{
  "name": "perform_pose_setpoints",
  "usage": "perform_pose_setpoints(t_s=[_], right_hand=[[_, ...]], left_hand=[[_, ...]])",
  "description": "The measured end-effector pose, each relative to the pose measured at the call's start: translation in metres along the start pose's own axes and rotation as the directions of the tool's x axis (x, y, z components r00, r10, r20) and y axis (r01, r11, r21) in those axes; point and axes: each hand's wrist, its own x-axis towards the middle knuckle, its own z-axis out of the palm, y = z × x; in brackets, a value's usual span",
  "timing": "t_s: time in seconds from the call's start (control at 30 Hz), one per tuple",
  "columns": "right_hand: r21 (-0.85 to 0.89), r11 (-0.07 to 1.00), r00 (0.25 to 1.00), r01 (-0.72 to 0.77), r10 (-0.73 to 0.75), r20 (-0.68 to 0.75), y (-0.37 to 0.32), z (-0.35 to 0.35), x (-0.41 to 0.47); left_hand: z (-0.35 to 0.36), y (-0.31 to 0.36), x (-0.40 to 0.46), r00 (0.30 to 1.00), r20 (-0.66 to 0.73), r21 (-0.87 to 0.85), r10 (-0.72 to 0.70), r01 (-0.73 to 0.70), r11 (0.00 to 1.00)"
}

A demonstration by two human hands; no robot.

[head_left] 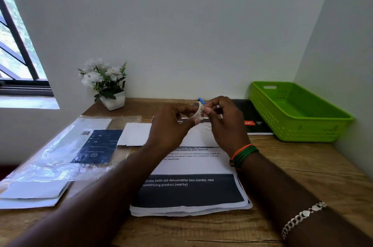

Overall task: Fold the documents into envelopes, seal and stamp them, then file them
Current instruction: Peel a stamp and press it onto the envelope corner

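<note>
Now | tape roll (pixel 196 112) pinched between left hand (pixel 171 123), right hand (pixel 224 119) | above documents (pixel 191 192)

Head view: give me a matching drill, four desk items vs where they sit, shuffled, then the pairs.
Items:
1. green basket
2. potted flowers
3. tape roll
4. plastic sleeve of envelopes

Places:
A. between the left hand and right hand
B. left side of the desk
C. far right corner
D. back left, by the wall

Pairs: 1-C, 2-D, 3-A, 4-B
</note>
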Motion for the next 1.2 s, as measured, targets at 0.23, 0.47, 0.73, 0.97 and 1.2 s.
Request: perform_pose_setpoints(t_s=[0.23, 0.47, 0.73, 0.97, 1.2], right_hand=[[-0.038, 0.998, 0.998, 0.059, -0.058, 0.026, -0.003, 0.004, -0.005], [-0.05, 0.992, 0.993, 0.116, -0.118, -0.022, -0.01, 0.007, -0.006], [0.099, 0.991, 0.994, 0.092, -0.085, -0.071, -0.016, 0.004, -0.002], [0.164, 0.982, 0.991, -0.097, 0.111, -0.078, -0.003, -0.003, 0.001], [0.279, 0.919, 0.949, -0.278, 0.307, -0.067, 0.015, 0.001, 0.005]], left_hand=[[-0.001, 0.006, 0.001, 0.997, -0.018, -0.069, -0.074, 0.073, 0.995], [-0.006, 0.007, 0.003, 0.996, -0.023, -0.065, -0.081, 0.079, 0.995], [-0.025, -0.012, 0.012, 0.986, -0.095, -0.037, -0.139, 0.136, 0.99], [-0.034, -0.039, 0.038, 0.974, -0.224, 0.343, -0.037, 0.114, 0.932], [-0.045, -0.076, 0.095, 0.962, -0.147, 0.463, -0.23, 0.272, 0.843]])
